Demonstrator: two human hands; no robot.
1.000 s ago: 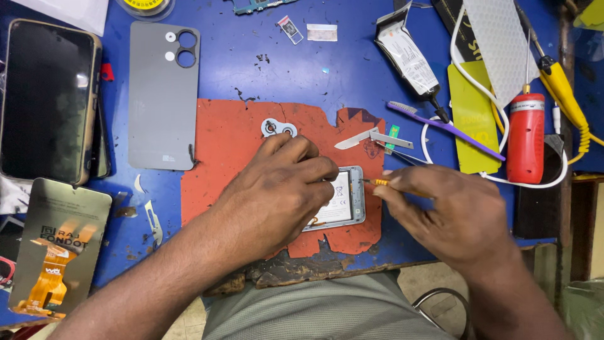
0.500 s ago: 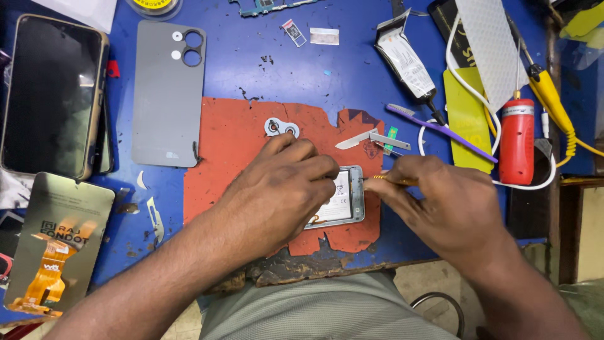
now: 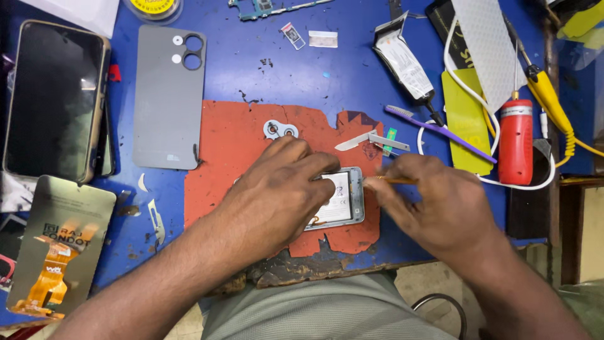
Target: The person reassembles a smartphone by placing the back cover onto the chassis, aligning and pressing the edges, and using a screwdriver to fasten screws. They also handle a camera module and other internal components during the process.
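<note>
Head view looks down on a blue worktable [image 3: 327, 69]. At its left edge lies a dark smartphone with a glossy black screen [image 3: 53, 101], long axis running front to back. Below it, near the front-left corner, sits a flat gold-coloured package with an orange flex-cable picture and dark print [image 3: 56, 242]. Beside the phone lies a grey plastic back cover with round camera holes [image 3: 168, 97], also lengthwise front to back.

On the worn orange rubber mat [image 3: 233, 157] at the table's front edge rests an opened silver-framed phone body [image 3: 343, 198], its long axis running left to right across the mat; the uncovered right end shows a white labelled battery inside a silver rim. The left hand [image 3: 280, 189] lies over its left part, fingers bent and pressed down on it. The right hand [image 3: 440, 211] pinches a thin yellow-handled tool [image 3: 390, 181] whose tip meets the frame's right edge.

Farther right lie a purple toothbrush [image 3: 440, 135], a yellow plastic card [image 3: 465, 123] and a red cylindrical bottle with a white label band [image 3: 516, 141] near the right edge.
</note>
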